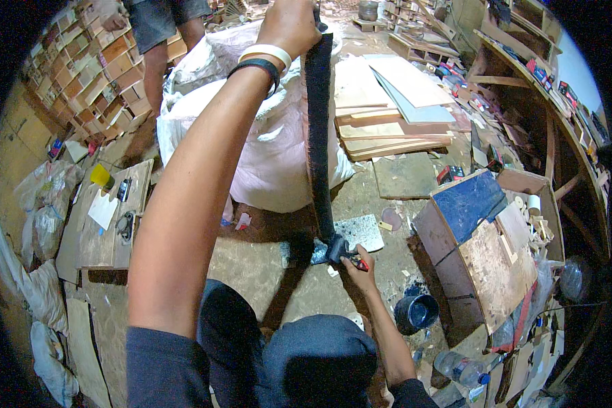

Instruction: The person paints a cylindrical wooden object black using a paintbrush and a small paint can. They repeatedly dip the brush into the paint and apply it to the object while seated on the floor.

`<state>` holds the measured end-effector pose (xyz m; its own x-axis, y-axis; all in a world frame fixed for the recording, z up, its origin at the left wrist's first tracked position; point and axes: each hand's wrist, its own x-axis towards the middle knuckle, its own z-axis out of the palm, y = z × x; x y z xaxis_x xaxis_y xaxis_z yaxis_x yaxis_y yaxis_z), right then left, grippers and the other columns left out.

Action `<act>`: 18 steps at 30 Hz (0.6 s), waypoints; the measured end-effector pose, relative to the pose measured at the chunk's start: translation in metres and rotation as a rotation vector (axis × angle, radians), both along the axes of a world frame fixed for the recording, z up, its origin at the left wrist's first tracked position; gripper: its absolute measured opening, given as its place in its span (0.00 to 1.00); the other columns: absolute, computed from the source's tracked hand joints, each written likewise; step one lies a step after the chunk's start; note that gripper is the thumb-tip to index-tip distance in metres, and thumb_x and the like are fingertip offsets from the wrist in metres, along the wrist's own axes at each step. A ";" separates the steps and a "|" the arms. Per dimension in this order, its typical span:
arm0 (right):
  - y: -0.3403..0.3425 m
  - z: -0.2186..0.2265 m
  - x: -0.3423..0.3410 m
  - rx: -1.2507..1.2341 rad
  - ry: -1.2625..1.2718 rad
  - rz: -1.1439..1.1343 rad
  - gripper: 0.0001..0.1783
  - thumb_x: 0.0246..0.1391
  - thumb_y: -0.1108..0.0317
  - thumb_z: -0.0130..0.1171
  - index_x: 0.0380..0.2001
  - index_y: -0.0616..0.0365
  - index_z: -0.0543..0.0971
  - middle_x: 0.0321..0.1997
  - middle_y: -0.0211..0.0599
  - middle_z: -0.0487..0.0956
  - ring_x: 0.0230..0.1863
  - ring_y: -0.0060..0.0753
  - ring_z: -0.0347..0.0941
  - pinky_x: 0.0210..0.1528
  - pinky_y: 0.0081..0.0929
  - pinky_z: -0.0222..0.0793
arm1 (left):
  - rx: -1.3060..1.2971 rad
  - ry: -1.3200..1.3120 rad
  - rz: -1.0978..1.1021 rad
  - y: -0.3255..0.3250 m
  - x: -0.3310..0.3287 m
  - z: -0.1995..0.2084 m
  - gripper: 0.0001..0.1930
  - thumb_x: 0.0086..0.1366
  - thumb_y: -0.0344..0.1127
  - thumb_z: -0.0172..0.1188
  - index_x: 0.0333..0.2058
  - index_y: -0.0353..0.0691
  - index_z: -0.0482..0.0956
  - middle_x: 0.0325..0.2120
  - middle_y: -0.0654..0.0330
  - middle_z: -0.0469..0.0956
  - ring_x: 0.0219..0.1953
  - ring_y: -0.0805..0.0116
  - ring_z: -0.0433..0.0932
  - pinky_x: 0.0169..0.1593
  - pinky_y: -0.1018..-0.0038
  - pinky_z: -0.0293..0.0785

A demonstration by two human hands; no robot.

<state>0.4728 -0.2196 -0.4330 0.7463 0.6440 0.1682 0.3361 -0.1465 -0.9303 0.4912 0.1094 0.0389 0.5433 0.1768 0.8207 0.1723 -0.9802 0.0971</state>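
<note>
My left hand, on a raised, stretched-out arm, is closed around the upper end of a long, narrow board. The board stands nearly upright, and its face is coated black. Down at its lower end, my right hand grips a paintbrush with a red and black handle. Dark bristles touch the board or lie right against it; which of the two I cannot tell. A paint-spattered white sheet lies on the floor beside the brush. To the right of my knees stands a tub of black paint.
Large white sacks fill the space behind the board. Flat wooden panels are stacked at far right. A wooden box stands nearer, with a plastic bottle below it. A low table is at left; another person's leg shows beyond.
</note>
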 end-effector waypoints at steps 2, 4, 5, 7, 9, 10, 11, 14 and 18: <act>0.004 -0.005 0.009 -0.030 0.248 -0.047 0.13 0.52 0.71 0.70 0.28 0.61 0.73 0.27 0.31 0.74 0.28 0.21 0.66 0.30 0.26 0.64 | 0.112 -0.034 0.017 0.001 -0.001 0.000 0.03 0.48 0.22 0.61 0.22 0.32 0.83 0.21 0.40 0.79 0.30 0.40 0.82 0.38 0.55 0.79; 0.015 0.000 0.010 0.269 0.207 -0.242 0.10 0.54 0.72 0.69 0.31 0.57 0.74 0.27 0.28 0.74 0.28 0.19 0.67 0.29 0.25 0.64 | -0.008 -0.001 -0.018 0.003 -0.003 0.001 0.03 0.48 0.21 0.60 0.22 0.32 0.82 0.22 0.40 0.79 0.31 0.41 0.82 0.39 0.54 0.78; 0.018 0.003 0.006 0.264 0.269 -0.270 0.11 0.54 0.71 0.69 0.31 0.58 0.74 0.27 0.28 0.75 0.29 0.18 0.67 0.30 0.25 0.65 | 0.003 -0.017 -0.020 0.003 -0.004 0.001 0.03 0.48 0.21 0.60 0.22 0.32 0.82 0.22 0.40 0.79 0.31 0.41 0.82 0.39 0.54 0.78; 0.022 0.007 -0.018 0.213 0.192 -0.252 0.13 0.52 0.70 0.71 0.33 0.60 0.75 0.30 0.30 0.75 0.32 0.20 0.69 0.35 0.25 0.66 | 0.030 -0.034 -0.010 0.005 -0.007 0.000 0.03 0.48 0.21 0.60 0.22 0.32 0.82 0.22 0.40 0.79 0.31 0.42 0.82 0.40 0.55 0.78; 0.016 0.008 -0.034 0.136 0.255 -0.001 0.16 0.49 0.69 0.74 0.33 0.61 0.75 0.32 0.31 0.74 0.34 0.25 0.69 0.39 0.25 0.67 | 0.063 -0.052 0.011 0.007 -0.007 0.001 0.03 0.48 0.22 0.60 0.22 0.32 0.83 0.22 0.40 0.79 0.31 0.42 0.82 0.40 0.56 0.79; 0.019 0.006 -0.040 0.084 0.183 -0.039 0.16 0.49 0.69 0.73 0.30 0.61 0.74 0.29 0.28 0.73 0.34 0.24 0.69 0.38 0.24 0.66 | 0.081 -0.042 0.027 0.008 -0.007 0.001 0.03 0.48 0.22 0.61 0.22 0.32 0.83 0.22 0.40 0.79 0.31 0.42 0.82 0.40 0.56 0.79; 0.019 0.004 -0.038 0.108 0.145 -0.028 0.15 0.51 0.69 0.72 0.36 0.61 0.76 0.32 0.28 0.76 0.34 0.22 0.70 0.38 0.23 0.68 | 0.098 -0.029 0.043 0.009 -0.007 0.000 0.03 0.48 0.23 0.61 0.22 0.33 0.83 0.22 0.40 0.80 0.31 0.42 0.82 0.40 0.56 0.79; 0.030 -0.007 -0.026 0.248 0.528 -0.299 0.19 0.54 0.65 0.71 0.44 0.62 0.76 0.35 0.29 0.79 0.35 0.22 0.72 0.39 0.24 0.71 | 0.086 -0.008 0.039 0.011 -0.008 0.000 0.02 0.48 0.25 0.62 0.22 0.34 0.83 0.23 0.41 0.80 0.32 0.43 0.83 0.40 0.56 0.79; 0.027 -0.026 -0.032 0.104 0.208 -0.439 0.23 0.57 0.60 0.70 0.49 0.62 0.76 0.42 0.35 0.80 0.42 0.29 0.73 0.47 0.28 0.70 | 0.082 0.013 0.065 0.011 -0.011 0.001 0.02 0.48 0.25 0.63 0.22 0.34 0.84 0.23 0.41 0.80 0.31 0.45 0.83 0.39 0.57 0.79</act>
